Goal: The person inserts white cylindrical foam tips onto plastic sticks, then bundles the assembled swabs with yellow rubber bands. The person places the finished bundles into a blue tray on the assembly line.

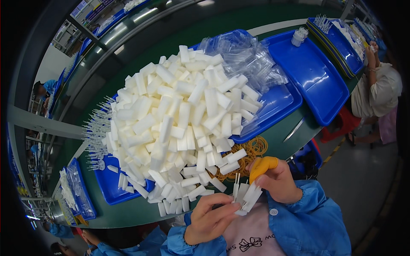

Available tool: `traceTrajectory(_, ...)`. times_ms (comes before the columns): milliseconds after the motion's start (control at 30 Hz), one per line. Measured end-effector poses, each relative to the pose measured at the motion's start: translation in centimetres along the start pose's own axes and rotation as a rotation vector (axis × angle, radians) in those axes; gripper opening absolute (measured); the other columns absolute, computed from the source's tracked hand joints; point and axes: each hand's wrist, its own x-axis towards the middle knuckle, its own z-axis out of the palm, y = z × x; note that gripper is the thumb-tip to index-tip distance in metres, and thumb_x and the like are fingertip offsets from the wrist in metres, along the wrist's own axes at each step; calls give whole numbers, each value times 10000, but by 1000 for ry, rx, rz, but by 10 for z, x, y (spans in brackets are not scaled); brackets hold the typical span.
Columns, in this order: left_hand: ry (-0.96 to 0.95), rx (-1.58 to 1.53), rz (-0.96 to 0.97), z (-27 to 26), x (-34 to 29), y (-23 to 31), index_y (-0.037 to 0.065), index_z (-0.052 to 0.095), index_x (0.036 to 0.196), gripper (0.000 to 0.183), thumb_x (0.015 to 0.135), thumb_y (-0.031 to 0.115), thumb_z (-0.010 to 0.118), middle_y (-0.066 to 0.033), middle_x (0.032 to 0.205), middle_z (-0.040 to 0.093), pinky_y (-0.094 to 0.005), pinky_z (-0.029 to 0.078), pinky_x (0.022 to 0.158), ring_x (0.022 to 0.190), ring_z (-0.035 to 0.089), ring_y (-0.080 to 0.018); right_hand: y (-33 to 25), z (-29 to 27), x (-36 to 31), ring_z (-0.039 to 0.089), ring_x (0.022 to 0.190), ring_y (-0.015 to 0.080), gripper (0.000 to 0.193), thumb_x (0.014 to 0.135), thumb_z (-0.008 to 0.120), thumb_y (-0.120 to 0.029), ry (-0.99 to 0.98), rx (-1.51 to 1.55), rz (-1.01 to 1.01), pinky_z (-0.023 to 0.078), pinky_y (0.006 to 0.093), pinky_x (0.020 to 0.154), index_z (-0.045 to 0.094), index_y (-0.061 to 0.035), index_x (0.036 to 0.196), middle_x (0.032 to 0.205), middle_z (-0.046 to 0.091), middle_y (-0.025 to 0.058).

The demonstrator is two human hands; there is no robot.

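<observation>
In front of my chest, my left hand (213, 215) pinches a small white part with thin upright prongs (236, 187) between thumb and fingers. My right hand (279, 181), with yellow-orange rubber covers on its fingertips, grips a white foam block (253, 195) against that part. Both hands nearly meet there, and their fingers hide some of the joined pieces. Just beyond them rises a large heap of white foam blocks (183, 111), spilling over blue trays. A loose pile of tan rubber bands (256, 147) lies beside the heap, close to my right hand.
Clear plastic bags (243, 55) fill a blue tray (290, 96); another blue tray (316, 77) carries a bundle of white parts (300, 36). White stemmed parts (96, 132) stand left of the heap. Metal tweezers (294, 129) lie on the green table (277, 141). A co-worker (378, 89) sits at right.
</observation>
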Motion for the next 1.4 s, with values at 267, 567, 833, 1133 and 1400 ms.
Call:
traceTrajectory(267, 30, -56, 11, -1, 3, -1, 21, 604, 1050, 431, 661, 10, 789, -156, 967, 586, -288, 497, 680, 814, 595, -214, -7, -5, 5, 569, 813, 108, 125, 876, 620, -67, 94, 42, -49, 465, 258, 766, 587, 5, 973, 928, 606, 61)
traceTrajectory(567, 73, -17, 0, 2, 3, -6, 9, 557, 1109, 486, 680, 26, 784, -167, 938, 609, -307, 488, 694, 812, 598, -219, -1, 13, -1, 569, 839, 131, 125, 823, 658, -26, -34, -73, -64, 448, 269, 764, 613, 15, 932, 916, 615, 76)
traceTrajectory(833, 71, -89, -213, 1, 5, 1, -33, 610, 989, 362, 703, 98, 789, -111, 835, 643, -285, 472, 695, 764, 604, -190, 7, 9, 0, 564, 776, 208, 150, 756, 710, -75, -2, -378, -528, 437, 345, 770, 652, -4, 875, 824, 629, 87)
traceTrajectory(1133, 85, -143, -273, -1, 2, 0, -18, 645, 961, 288, 715, 62, 772, -112, 875, 624, -279, 465, 696, 787, 590, -183, -4, 10, 17, 577, 788, 226, 188, 758, 699, -68, -66, -556, -414, 452, 340, 751, 660, -24, 937, 898, 638, 100)
traceTrajectory(1400, 154, -256, -317, -10, -13, -11, 17, 679, 977, 229, 762, -62, 678, -101, 974, 591, -256, 456, 748, 867, 566, -175, 0, -11, 43, 511, 864, 258, 278, 746, 694, -157, 17, -1307, -383, 394, 362, 770, 662, -84, 1011, 1004, 595, 63)
